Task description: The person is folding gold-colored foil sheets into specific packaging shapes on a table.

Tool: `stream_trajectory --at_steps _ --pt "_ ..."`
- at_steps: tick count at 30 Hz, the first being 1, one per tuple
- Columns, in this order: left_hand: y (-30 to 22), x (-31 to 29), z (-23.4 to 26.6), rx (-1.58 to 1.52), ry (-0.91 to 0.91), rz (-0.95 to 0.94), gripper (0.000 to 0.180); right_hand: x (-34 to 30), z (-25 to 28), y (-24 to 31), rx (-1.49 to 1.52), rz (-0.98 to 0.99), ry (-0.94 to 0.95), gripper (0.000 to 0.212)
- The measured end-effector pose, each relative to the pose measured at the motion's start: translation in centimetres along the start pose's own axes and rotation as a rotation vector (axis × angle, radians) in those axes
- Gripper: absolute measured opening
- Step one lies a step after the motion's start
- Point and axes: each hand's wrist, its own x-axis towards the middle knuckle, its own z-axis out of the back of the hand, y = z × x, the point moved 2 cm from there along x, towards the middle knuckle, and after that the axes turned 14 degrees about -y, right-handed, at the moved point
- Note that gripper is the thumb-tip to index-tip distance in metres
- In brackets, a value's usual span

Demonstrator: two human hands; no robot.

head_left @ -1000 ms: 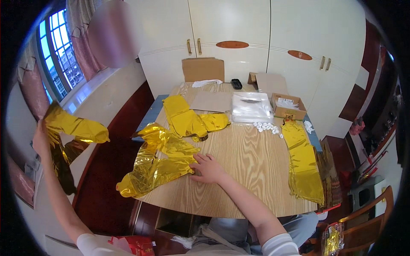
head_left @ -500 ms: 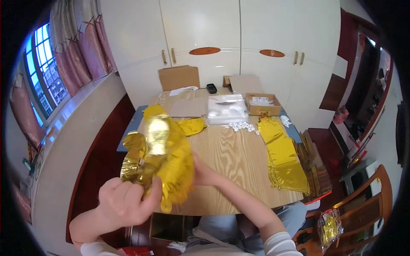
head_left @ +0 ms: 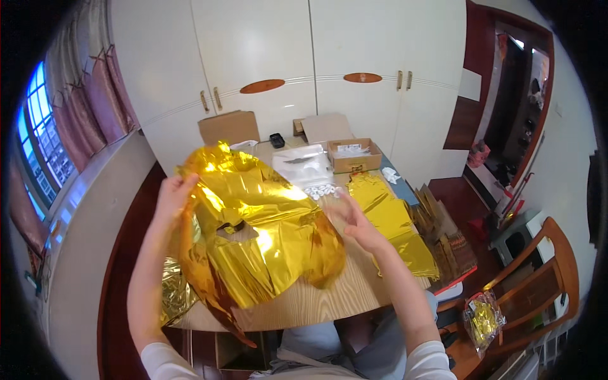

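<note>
A large, crinkled gold foil balloon (head_left: 272,209), flat and uninflated, spreads out in front of me above the wooden table (head_left: 342,301). Near its middle is a hole through which the wood shows. My left hand (head_left: 172,197) is closed on its upper left edge and holds that side up. To the right of the foil is my right hand (head_left: 360,225), slightly blurred, its fingers apart and nothing in them. More crumpled gold foil (head_left: 176,291) hangs by the table's left edge, below my left forearm. Flat gold foil pieces (head_left: 399,234) lie stacked at the right.
Small white rolls (head_left: 322,191) lie near clear plastic bags (head_left: 304,166). Behind stand an open cardboard box (head_left: 356,163) and a small black device (head_left: 277,140). Folded cardboard (head_left: 443,237) leans at the right, beside a wooden chair (head_left: 551,278) with a bag of gold foil (head_left: 484,320).
The bunched gold foil has been spread wide. My left hand has moved up and away with its edge; my right hand has come out from behind the foil to its right side. The view has shifted right.
</note>
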Motion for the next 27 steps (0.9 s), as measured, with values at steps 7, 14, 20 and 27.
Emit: stream_trajectory --at_steps 7,14,20,27 --pt "16.3 -0.9 -10.6 0.213 0.217 0.090 0.037 -7.3 4.1 -2.0 -0.209 -0.528 0.021 0.023" --pt "19.8 -3.0 -15.7 0.702 0.358 -0.487 0.025 -10.4 6.4 -0.7 -0.949 -0.312 -0.180 0.032" --pt "13.3 -7.5 -17.3 0.676 0.381 -0.611 0.056 -10.2 9.7 0.9 -1.367 -0.013 -0.174 0.058" --pt "11.3 -14.0 -17.8 0.654 0.912 -0.681 0.072 -10.8 15.3 -1.8 -1.475 0.021 0.078 0.075"
